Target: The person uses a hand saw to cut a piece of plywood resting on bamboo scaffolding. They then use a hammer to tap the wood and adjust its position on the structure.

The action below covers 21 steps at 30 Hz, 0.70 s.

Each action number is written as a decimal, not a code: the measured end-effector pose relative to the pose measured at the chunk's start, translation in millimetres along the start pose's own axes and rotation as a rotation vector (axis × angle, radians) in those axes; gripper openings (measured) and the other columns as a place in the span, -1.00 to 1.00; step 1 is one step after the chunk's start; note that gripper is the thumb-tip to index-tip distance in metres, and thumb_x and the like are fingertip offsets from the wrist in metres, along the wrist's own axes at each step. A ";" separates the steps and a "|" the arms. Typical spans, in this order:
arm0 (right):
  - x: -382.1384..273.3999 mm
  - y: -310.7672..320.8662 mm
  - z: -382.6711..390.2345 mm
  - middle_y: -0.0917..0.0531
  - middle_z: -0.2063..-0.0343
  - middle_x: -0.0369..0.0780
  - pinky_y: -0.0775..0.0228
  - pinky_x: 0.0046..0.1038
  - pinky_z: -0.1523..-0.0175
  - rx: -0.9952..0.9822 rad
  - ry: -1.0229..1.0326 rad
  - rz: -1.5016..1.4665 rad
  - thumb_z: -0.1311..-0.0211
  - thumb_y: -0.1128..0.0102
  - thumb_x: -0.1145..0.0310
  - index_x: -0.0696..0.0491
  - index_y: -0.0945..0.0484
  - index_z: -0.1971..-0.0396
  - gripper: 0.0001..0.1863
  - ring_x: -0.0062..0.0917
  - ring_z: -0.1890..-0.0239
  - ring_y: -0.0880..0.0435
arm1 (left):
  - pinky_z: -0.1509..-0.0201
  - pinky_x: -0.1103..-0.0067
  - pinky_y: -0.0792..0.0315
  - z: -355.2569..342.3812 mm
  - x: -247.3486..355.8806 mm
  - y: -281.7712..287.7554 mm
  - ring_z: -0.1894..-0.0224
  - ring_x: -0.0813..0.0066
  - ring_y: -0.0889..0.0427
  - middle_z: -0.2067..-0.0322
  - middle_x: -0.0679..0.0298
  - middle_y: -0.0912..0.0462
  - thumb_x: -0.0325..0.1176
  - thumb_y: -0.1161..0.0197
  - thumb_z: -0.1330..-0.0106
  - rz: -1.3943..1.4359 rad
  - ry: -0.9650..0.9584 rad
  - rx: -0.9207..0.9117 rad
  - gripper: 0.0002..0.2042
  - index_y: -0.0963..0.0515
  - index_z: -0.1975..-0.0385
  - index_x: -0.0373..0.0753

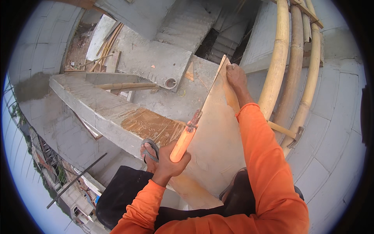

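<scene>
My left hand (170,165) is closed around the orange handle of a handsaw (184,141). A rusty metal part with wire about it shows where handle and blade meet. The thin blade, seen nearly edge-on, runs away from me along the left edge of a worn plywood board (214,144). This board slants up from between my legs and narrows toward its far end. There my right hand (236,78) grips its top corner, fingers curled over the edge. Whether the blade's teeth touch the wood I cannot tell.
A concrete beam (97,103) crosses at left, under my sandalled foot (150,154). Several bamboo poles (277,62) stand at right against a grey block wall (331,128). Beyond lies a concrete floor (144,62) with scrap wood and a dark stair opening (222,45). A long drop shows at far left.
</scene>
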State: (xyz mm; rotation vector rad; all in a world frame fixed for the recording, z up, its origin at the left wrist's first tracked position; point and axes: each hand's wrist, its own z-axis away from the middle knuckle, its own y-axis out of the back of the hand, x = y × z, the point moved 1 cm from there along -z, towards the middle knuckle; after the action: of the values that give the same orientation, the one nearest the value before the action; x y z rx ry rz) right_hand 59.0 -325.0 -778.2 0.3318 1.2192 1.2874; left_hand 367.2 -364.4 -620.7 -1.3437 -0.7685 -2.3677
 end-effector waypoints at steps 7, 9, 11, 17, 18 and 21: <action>-23.5 -35.7 0.8 -0.58 0.09 0.13 -0.32 -0.09 -0.12 -0.071 0.104 0.064 -0.32 0.24 0.03 0.16 -0.55 0.11 -0.47 0.03 -0.04 -0.51 | 0.48 0.55 -0.31 -106.7 -0.6 -21.5 0.59 0.61 -0.31 0.63 0.33 -0.46 -0.47 -0.18 0.01 0.100 0.049 0.072 -0.90 -0.47 0.51 -0.34; -0.8 -49.6 -18.6 -0.57 0.06 0.12 -0.30 -0.08 -0.13 -0.038 0.162 0.081 -0.32 0.25 0.04 0.16 -0.55 0.12 -0.48 0.05 -0.05 -0.50 | 0.44 0.57 -0.34 -103.5 11.4 -26.4 0.56 0.61 -0.34 0.63 0.33 -0.46 -0.49 -0.18 0.02 0.188 0.029 0.036 -0.90 -0.48 0.49 -0.35; -18.8 -26.1 0.2 -0.56 0.05 0.12 -0.29 -0.08 -0.15 -0.074 0.094 0.010 -0.32 0.25 0.06 0.15 -0.55 0.12 -0.49 0.05 -0.06 -0.49 | 0.38 0.60 -0.38 -54.8 -0.8 -9.1 0.52 0.62 -0.41 0.61 0.33 -0.48 -0.51 -0.17 0.03 0.156 0.081 0.058 -0.85 -0.52 0.42 -0.37; -2.5 -14.3 3.9 -0.55 0.04 0.13 -0.29 -0.12 -0.16 -0.047 0.035 0.067 -0.30 0.25 0.07 0.16 -0.55 0.11 -0.49 0.03 -0.08 -0.48 | 0.24 0.65 -0.45 30.9 -5.8 17.5 0.39 0.64 -0.58 0.53 0.30 -0.58 -0.54 -0.17 0.05 -0.158 -0.044 -0.029 -0.59 -0.58 0.11 -0.39; -11.7 -14.7 2.4 -0.55 0.04 0.14 -0.29 -0.11 -0.16 -0.039 0.055 0.063 -0.30 0.25 0.07 0.16 -0.55 0.11 -0.49 0.03 -0.08 -0.48 | 0.30 0.64 -0.43 -2.4 -19.1 2.0 0.45 0.64 -0.52 0.56 0.32 -0.55 -0.53 -0.17 0.05 0.053 0.064 0.076 -0.69 -0.60 0.23 -0.38; -24.7 -31.7 1.2 -0.55 0.05 0.15 -0.29 -0.10 -0.15 -0.086 0.108 0.102 -0.31 0.25 0.07 0.17 -0.55 0.11 -0.49 0.03 -0.07 -0.49 | 0.41 0.60 -0.35 -84.1 -5.2 -19.2 0.53 0.63 -0.38 0.63 0.36 -0.46 -0.48 -0.17 0.04 0.195 0.041 0.041 -0.89 -0.47 0.51 -0.35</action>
State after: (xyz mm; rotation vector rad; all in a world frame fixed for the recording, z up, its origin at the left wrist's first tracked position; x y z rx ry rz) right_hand 81.8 -355.9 -790.0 0.2676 1.2470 1.4566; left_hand 301.9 -398.4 -665.8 -1.2871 -0.6401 -2.2090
